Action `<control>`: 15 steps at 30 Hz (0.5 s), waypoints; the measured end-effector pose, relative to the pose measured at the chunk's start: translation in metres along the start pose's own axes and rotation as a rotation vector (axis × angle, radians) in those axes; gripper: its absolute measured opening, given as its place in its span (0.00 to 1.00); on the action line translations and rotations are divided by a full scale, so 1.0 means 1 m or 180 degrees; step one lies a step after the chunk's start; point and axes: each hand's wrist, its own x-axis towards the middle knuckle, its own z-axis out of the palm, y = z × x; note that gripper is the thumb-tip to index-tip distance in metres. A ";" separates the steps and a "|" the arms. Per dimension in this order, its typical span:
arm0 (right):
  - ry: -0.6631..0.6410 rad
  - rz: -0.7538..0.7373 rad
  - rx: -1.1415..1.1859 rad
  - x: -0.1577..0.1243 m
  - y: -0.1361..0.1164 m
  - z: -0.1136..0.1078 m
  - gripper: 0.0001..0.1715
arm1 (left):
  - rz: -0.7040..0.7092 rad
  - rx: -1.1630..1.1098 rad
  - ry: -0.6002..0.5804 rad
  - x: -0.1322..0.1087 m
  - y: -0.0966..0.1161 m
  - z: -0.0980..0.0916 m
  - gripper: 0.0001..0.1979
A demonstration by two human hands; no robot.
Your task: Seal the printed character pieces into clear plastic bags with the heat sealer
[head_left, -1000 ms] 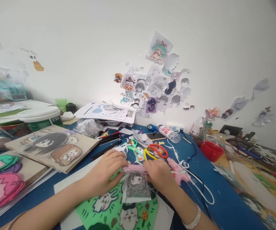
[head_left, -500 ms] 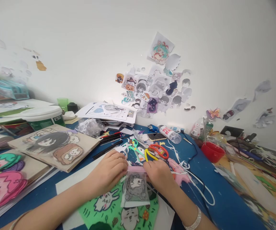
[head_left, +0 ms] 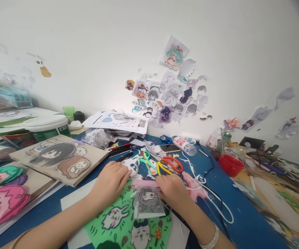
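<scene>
Now, the left hand (head_left: 111, 180) has drawn away from the pink bar (head_left: 143, 184), fingers bent, any hold impossible to tell, apparently leaving the right hand (head_left: 173, 189), gripping one end, to steady the clear bag (head_left: 150, 206) over the green picture (head_left: 126, 226).

We saw 1 clear packet (head_left: 149, 204) showing a grey, shaggy cartoon figure, upright from our side, its upper end at a pink strip (head_left: 144, 184) that ran crosswise. Packet and strip lay over a green drawing (head_left: 125, 201), the packet's pale lower edge toward us.
</scene>
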 end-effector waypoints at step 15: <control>0.0027 0.0079 0.0170 -0.001 0.001 0.000 0.06 | 0.0784 0.0009 -0.0229 -0.003 0.007 0.003 0.08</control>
